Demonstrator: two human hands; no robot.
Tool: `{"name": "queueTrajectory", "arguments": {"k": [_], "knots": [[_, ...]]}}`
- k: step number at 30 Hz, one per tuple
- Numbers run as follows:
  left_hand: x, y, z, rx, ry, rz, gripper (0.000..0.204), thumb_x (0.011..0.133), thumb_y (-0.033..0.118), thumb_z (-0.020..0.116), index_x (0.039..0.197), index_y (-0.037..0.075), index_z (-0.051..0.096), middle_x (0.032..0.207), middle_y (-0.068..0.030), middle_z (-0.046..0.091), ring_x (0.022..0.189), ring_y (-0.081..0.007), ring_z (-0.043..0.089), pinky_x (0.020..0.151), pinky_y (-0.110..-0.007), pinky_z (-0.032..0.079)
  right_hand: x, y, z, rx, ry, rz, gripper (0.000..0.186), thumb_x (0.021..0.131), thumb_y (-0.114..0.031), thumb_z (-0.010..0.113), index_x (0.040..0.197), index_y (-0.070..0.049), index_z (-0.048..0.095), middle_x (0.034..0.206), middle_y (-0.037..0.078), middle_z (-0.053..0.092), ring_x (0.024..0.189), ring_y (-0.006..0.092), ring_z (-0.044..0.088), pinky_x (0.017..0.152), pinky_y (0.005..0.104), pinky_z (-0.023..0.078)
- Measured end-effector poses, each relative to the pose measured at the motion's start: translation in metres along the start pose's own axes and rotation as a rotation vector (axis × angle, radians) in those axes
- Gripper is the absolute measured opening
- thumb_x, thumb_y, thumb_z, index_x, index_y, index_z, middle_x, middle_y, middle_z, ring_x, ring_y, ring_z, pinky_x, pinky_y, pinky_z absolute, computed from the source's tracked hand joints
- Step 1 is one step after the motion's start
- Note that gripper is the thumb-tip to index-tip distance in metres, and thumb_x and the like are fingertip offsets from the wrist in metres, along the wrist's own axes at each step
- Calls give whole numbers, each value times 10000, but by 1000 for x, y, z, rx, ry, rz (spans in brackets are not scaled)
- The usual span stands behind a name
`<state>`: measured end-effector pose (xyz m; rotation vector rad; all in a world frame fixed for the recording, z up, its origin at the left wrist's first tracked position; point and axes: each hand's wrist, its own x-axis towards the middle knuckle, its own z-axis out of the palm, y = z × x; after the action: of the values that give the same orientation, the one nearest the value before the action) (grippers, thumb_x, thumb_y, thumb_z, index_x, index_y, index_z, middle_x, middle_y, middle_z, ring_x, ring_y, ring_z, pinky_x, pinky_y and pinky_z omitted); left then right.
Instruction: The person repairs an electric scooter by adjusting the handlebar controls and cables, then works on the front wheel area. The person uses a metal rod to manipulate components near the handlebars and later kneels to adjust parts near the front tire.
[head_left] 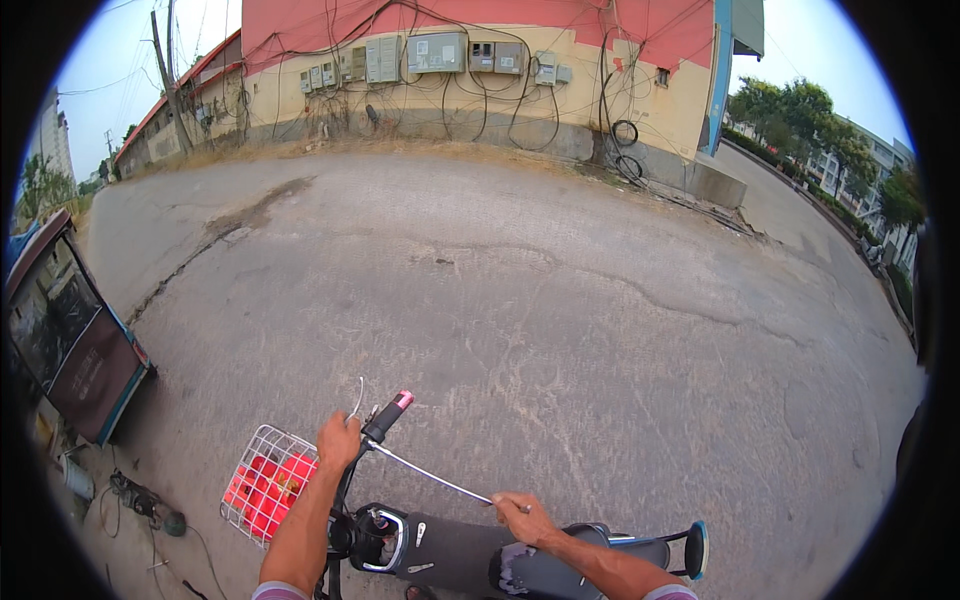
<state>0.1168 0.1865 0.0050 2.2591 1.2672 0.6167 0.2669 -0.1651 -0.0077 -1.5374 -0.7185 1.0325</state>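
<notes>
My left hand (338,440) is closed around a thin pale wire (357,398) beside the scooter's handlebar grip (388,417), which has a pink end. My right hand (522,515), closed, holds the lower right end of a long silver rod or cable (430,470) that slants down from near the handlebar, above the dark seat (460,550). Left of my left forearm, a white wire basket (255,460) holds several red items (270,500), too indistinct to name.
A maroon-covered vehicle (85,380) stands at the left, with tools and hoses (150,505) on the ground below it. The cracked concrete road (600,330) runs toward a red-and-cream wall (620,110) hung with meter boxes (437,52) and loose cables. Trees (800,115) line a side road at right.
</notes>
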Motion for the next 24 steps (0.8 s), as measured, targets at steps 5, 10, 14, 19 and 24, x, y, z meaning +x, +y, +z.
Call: {"name": "queueTrajectory", "arguments": {"k": [5,10,14,19,24], "knots": [[-1,-3,-4,37,-5,8,381,863,314,558,980,-36,651,968,-316,651,940,-494,622,841,-536,480,9,-8,-3,579,-88,448,510,1059,-366,363,1093,54,652,618,-8,443,550,128,393,660,319,432],[1,-4,-3,50,-32,3,391,872,319,553,1003,-36,652,975,-309,656,944,-492,623,846,-539,482,9,-12,10,294,138,386,538,1055,-375,353,1087,79,639,619,0,453,527,105,386,664,313,436],[0,-3,2,39,0,8,401,881,327,549,1013,-37,654,971,-308,656,945,-491,623,841,-538,483,4,-13,-2,592,-110,475,555,1055,-397,351,1146,84,612,618,-21,439,509,78,371,668,314,437],[0,-1,1,19,-29,15,412,883,330,544,1029,-39,657,980,-311,654,951,-486,626,846,-540,480,-5,-9,1,890,-198,485,557,1042,-420,419,1191,90,584,596,-37,377,501,78,333,619,279,403],[0,-2,-9,35,-34,22,426,881,330,536,1038,-48,653,994,-317,650,960,-480,629,854,-539,478,-15,-20,8,734,-222,365,425,1041,-288,457,1203,84,583,573,-50,345,502,73,318,632,286,419]]}}
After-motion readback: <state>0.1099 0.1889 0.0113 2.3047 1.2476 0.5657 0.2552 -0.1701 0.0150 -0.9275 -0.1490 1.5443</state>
